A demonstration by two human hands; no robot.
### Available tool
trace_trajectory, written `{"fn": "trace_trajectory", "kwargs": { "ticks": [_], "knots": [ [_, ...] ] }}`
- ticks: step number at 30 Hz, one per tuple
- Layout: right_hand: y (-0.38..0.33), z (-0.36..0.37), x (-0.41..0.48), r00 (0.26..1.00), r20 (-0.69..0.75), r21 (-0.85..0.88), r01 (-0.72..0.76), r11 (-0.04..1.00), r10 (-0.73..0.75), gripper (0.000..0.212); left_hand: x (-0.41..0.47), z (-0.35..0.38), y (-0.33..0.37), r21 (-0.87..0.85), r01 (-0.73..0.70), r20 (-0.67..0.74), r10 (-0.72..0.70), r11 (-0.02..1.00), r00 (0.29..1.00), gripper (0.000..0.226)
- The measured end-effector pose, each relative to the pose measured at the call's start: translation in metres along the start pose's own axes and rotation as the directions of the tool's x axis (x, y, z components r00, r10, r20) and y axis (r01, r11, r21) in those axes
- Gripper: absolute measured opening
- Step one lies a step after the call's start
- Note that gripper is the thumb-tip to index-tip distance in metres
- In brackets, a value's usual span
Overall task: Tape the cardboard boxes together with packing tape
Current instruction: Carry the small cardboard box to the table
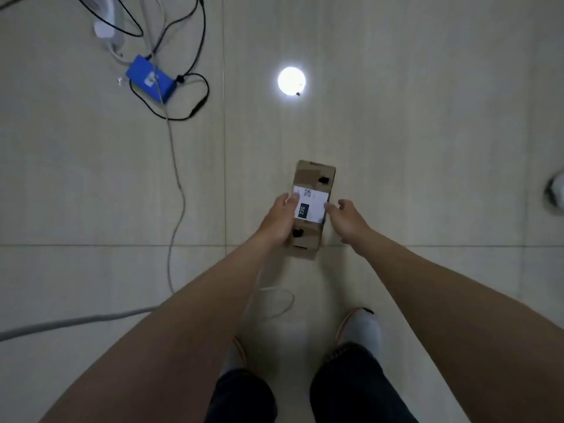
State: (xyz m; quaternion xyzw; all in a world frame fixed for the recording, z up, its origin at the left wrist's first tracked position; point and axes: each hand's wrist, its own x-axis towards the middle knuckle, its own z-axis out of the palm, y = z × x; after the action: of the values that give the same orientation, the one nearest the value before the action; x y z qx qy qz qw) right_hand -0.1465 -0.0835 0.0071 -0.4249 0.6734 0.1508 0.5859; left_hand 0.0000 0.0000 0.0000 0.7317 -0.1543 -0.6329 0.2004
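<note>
A long brown cardboard box [314, 175] with a white label reading 220 is held above the tiled floor in front of me. My left hand [279, 219] grips its left side, thumb on the label. My right hand [346, 219] is at the box's right edge with fingertips touching the side and the other fingers spread. No packing tape roll can be seen. The box has black marks near both ends.
A blue device [151, 79] with black and grey cables [177, 184] lies on the floor at upper left, beside a white power strip [106, 29]. A ceiling light's reflection [291, 81] glares on the tiles. My feet in white shoes [361, 328] stand below. A white object [557, 193] sits at the right edge.
</note>
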Motion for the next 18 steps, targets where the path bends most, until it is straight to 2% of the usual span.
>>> {"fn": "trace_trajectory", "kwargs": {
  "ticks": [2, 5, 7, 10, 14, 18],
  "knots": [
    [0.003, 0.007, 0.011, 0.999, 0.03, 0.057, -0.032, 0.998, 0.03, 0.067, 0.013, 0.01, -0.002, -0.08, -0.003, 0.029, 0.005, 0.997, 1.0, 0.054],
    [0.0, 0.016, 0.018, 0.994, 0.109, 0.175, -0.042, 0.984, 0.023, 0.045, 0.021, 0.019, 0.0, -0.178, 0.06, 0.071, -0.048, 0.982, 0.996, 0.053],
    [-0.007, 0.015, 0.013, 0.996, 0.087, 0.224, -0.011, 0.974, -0.009, 0.037, 0.019, 0.017, 0.007, -0.209, 0.08, 0.052, -0.07, 0.975, 0.996, 0.052],
    [-0.028, 0.003, -0.007, 0.998, 0.013, 0.273, 0.058, 0.96, -0.064, 0.04, -0.002, 0.006, 0.039, -0.236, 0.057, 0.021, -0.053, 0.97, 0.998, 0.05],
    [-0.099, -0.034, -0.068, 0.987, -0.039, 0.278, 0.159, 0.947, -0.154, 0.047, -0.047, -0.026, 0.12, -0.228, -0.016, -0.063, 0.001, 0.973, 0.998, 0.051],
    [-0.205, -0.09, -0.14, 0.948, -0.091, 0.219, 0.318, 0.922, -0.306, 0.048, -0.11, -0.07, 0.242, -0.205, -0.146, -0.185, 0.108, 0.968, 0.977, 0.048]
  ]
}}
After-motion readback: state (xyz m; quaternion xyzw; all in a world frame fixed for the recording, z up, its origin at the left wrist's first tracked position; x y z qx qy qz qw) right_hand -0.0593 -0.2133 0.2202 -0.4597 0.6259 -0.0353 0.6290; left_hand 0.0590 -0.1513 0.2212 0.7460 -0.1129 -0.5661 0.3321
